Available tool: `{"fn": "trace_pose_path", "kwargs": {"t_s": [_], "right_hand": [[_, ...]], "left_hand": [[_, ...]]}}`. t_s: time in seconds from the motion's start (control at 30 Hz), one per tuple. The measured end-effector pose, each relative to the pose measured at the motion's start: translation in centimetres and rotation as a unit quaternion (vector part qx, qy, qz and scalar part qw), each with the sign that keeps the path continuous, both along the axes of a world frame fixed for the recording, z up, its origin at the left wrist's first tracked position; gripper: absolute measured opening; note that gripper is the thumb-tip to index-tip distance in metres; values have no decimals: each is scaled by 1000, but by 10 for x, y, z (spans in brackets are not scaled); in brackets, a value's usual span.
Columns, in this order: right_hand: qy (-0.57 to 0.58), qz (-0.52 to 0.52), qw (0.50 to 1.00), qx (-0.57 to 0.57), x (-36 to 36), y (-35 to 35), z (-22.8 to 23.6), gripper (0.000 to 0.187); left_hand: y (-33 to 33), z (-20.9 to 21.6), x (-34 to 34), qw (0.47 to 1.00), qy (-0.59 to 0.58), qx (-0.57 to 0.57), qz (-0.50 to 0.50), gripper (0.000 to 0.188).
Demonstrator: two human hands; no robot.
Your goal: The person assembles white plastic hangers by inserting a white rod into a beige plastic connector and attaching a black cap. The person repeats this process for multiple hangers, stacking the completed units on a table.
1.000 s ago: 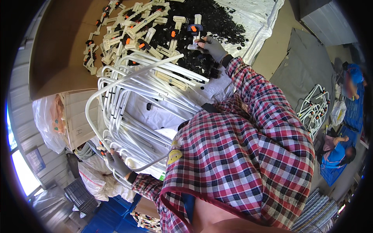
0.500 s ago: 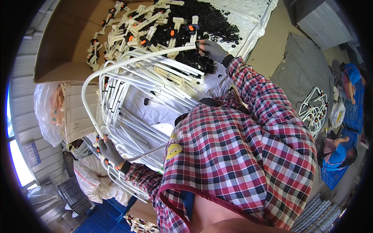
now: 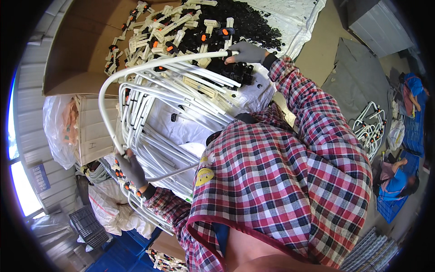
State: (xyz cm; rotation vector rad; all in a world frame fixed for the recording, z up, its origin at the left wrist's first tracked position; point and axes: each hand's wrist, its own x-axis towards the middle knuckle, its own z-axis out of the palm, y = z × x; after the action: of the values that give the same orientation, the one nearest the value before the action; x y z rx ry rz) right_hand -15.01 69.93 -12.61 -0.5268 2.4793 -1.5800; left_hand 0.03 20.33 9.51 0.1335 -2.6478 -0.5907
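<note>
A bent white tube (image 3: pixel 105 109) arches over the pile in front of me. My left hand (image 3: pixel 131 170), in a grey glove with bare fingertips, is closed around its lower left bend. From there a length of tube runs back toward my body. At the far end of the arch, my right hand (image 3: pixel 248 53), gloved the same way, grips the tube tip, where a small black piece shows; the fingers partly hide it. Many similar white bent tubes (image 3: pixel 149 97) lie stacked beneath, several with black rings on them. Cream plastic clamps (image 3: pixel 210 29) with black and orange parts lie beyond.
Small black rings (image 3: pixel 258 27) are heaped at the back on a white sheet (image 3: pixel 303 20). An open cardboard box (image 3: pixel 79 50) stands at the far left. More finished-looking frames (image 3: pixel 369 129) lie on the floor at right, near two people in blue (image 3: pixel 394 183).
My right hand has turned and now lies flatter over the tube end, its fingers closer around the tip. My left hand has shifted slightly right, still on the tube.
</note>
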Motion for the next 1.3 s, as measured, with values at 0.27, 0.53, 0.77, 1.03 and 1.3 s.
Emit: {"fn": "trace_pose_path", "kwargs": {"t_s": [0.27, 0.53, 0.77, 1.03, 1.3], "right_hand": [[503, -220, 833, 68, -43, -59, 191, 29], [519, -234, 820, -44, -54, -52, 122, 38], [-112, -401, 895, 158, -97, 33, -34, 48], [-23, -398, 876, -272, -97, 28, -64, 21], [-96, -287, 655, -692, -33, 92, -107, 24]], "left_hand": [[163, 5, -77, 943, 58, -241, -221, 48], [171, -2, -114, 970, 5, -82, -229, 41], [156, 28, -111, 949, -92, -1, -302, 40], [202, 22, -138, 953, -157, 14, -258, 46], [141, -2, -137, 979, 33, -85, -185, 28]]}}
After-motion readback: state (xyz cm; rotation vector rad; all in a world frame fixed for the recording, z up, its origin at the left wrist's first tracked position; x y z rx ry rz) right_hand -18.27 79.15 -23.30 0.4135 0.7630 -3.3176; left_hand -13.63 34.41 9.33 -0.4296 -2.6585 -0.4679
